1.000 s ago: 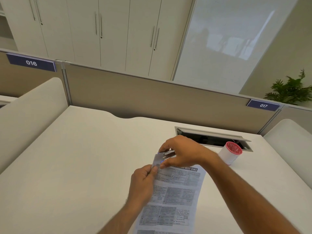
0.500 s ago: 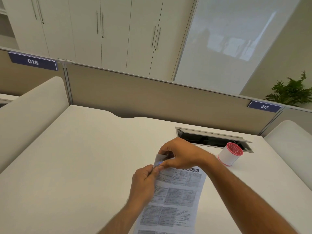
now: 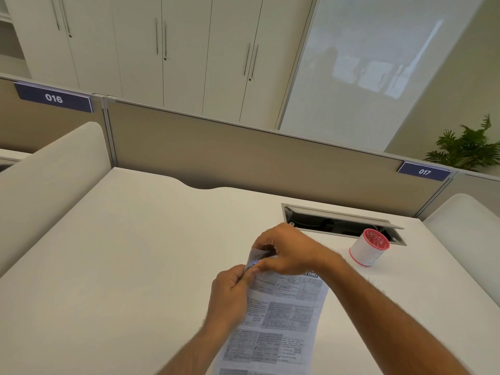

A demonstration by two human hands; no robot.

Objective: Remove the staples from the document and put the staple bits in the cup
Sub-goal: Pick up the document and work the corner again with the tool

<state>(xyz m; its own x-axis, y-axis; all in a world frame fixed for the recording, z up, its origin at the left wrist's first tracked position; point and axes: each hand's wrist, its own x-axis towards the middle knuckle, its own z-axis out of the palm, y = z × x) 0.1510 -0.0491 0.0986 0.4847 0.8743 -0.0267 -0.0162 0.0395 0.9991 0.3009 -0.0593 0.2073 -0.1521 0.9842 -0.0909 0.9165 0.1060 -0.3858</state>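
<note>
A printed document [image 3: 276, 315] lies on the white desk [image 3: 135, 253], reaching from the near edge toward the middle. My left hand [image 3: 230, 296] pinches its top left corner. My right hand [image 3: 289, 250] curls over that same corner, which is folded upward, and grips a small metallic tool that is mostly hidden under the fingers. No staple is visible. A white cup [image 3: 368, 249] with a red rim and red base stands to the right of my right hand, apart from it.
An open cable hatch [image 3: 338, 223] sits in the desk just behind the cup. A beige partition [image 3: 243, 155] closes the far edge, and padded side panels [image 3: 46, 180] flank the desk. A plant [image 3: 465, 147] stands at the far right.
My right hand has closed down over the raised paper corner, hiding the metal tool that showed a second ago. My left hand keeps its pinch. The cup has not moved.
</note>
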